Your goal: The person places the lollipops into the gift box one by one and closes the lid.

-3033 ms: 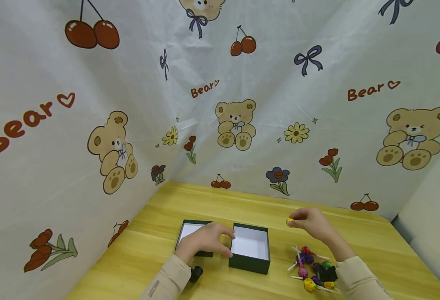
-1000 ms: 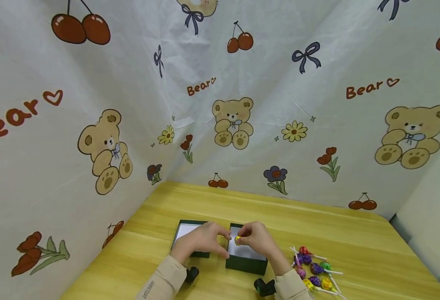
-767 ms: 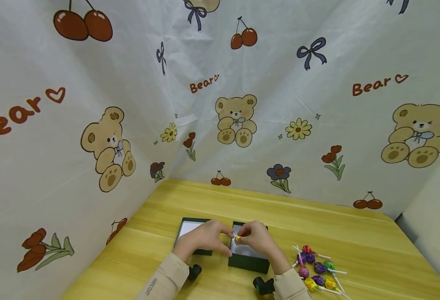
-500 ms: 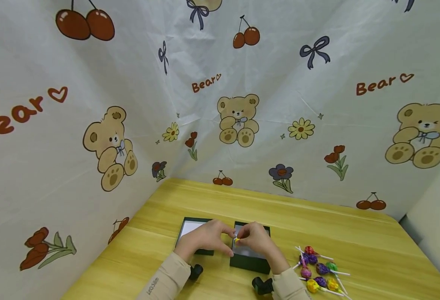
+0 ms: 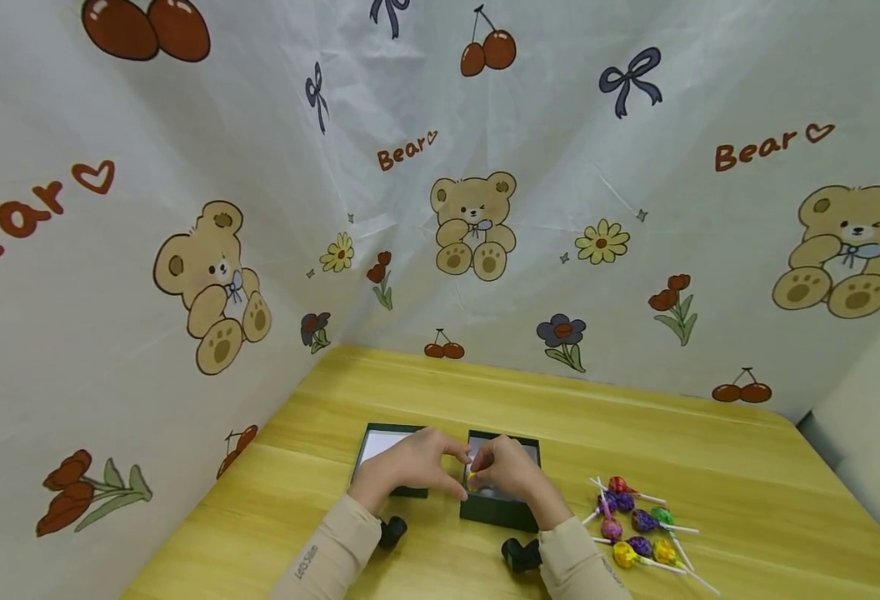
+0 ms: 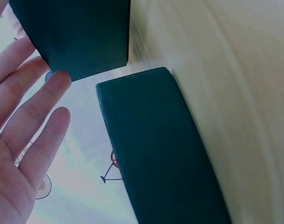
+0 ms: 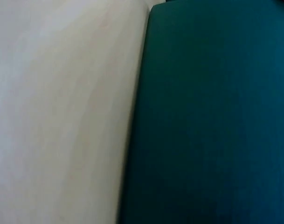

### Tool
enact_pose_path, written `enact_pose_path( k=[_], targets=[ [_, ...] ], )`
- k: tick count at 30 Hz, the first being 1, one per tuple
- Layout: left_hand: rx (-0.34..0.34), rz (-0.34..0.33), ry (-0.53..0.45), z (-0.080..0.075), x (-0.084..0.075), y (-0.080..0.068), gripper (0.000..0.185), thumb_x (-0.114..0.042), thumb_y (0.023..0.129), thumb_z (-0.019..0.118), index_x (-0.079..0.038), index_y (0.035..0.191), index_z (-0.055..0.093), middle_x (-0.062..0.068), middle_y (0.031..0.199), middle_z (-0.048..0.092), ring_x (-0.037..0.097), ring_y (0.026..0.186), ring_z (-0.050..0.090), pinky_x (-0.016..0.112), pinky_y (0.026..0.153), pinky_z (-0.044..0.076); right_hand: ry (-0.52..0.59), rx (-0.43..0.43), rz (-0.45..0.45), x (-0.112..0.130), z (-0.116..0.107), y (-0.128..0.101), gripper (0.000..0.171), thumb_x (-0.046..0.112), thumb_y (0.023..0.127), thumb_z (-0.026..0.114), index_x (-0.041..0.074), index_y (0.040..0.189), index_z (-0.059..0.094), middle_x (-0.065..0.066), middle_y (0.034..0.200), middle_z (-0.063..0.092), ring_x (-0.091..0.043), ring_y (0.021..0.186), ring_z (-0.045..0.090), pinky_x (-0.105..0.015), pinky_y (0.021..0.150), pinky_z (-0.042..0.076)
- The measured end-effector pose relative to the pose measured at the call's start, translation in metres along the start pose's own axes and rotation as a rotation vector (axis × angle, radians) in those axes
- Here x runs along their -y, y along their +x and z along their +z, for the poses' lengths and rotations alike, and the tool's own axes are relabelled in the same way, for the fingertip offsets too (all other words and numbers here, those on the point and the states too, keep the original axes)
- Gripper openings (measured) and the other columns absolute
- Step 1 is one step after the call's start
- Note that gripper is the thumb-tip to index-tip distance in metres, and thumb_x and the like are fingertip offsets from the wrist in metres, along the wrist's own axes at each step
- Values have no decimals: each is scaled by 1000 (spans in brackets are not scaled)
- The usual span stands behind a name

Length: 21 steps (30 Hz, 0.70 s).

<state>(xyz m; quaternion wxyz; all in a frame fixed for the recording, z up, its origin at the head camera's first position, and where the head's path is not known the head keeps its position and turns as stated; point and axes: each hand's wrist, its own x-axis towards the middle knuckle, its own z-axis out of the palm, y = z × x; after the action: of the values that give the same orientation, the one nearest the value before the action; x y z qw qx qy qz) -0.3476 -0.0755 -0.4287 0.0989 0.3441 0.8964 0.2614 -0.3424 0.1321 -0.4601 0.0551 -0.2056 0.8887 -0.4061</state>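
My right hand (image 5: 513,471) pinches a yellow lollipop (image 5: 472,480) by its wrapped head, low over the left side of the right-hand green box (image 5: 498,512); the stick is hidden. Just left of that box's rim, my left hand (image 5: 412,462) has its thumb and forefinger spread with nothing between them, and it partly covers the left-hand green box (image 5: 377,444). Both boxes have white insides. In the left wrist view, straight left-hand fingers (image 6: 39,135) lie beside dark green box walls (image 6: 155,140). The right wrist view is mostly a green box side (image 7: 211,112).
Several wrapped lollipops (image 5: 643,522), red, purple, pink, green and yellow, lie in a loose pile right of the boxes. They rest on a wooden table (image 5: 380,383). A bear-print cloth (image 5: 530,108) hangs behind and at the left.
My right hand has carried the yellow lollipop leftward from above the back right of the table to inside the right-hand box's outline. My left hand has stayed nearly still.
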Motion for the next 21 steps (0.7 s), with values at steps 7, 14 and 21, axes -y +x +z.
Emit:
enact_pose_path(
  k=[7, 14, 21],
  targets=[
    [1, 3, -2, -1, 1, -1, 49, -42, 78, 85, -19, 120, 74, -11, 120, 70, 10, 112, 65, 25, 89, 55, -12, 20, 26, 3, -2, 0, 7, 4, 81, 81, 2, 84, 75, -5, 78, 72, -13, 72, 64, -31, 64, 55],
    [4, 3, -3, -1, 0, 1, 49, -42, 79, 85, -19, 120, 73, -10, 123, 69, 13, 116, 64, 27, 93, 55, -14, 6, 30, 7, -9, -3, 11, 8, 85, 79, 3, 94, 76, -6, 90, 74, -17, 80, 68, -36, 71, 59],
    [16, -18, -21, 0, 0, 2, 51, -44, 78, 85, -19, 121, 73, -7, 135, 65, 14, 122, 62, 30, 97, 54, 35, -131, 1, 19, -38, -16, 24, 8, 86, 77, -4, 106, 74, -16, 101, 75, -27, 91, 72, -39, 77, 61]
  ],
)
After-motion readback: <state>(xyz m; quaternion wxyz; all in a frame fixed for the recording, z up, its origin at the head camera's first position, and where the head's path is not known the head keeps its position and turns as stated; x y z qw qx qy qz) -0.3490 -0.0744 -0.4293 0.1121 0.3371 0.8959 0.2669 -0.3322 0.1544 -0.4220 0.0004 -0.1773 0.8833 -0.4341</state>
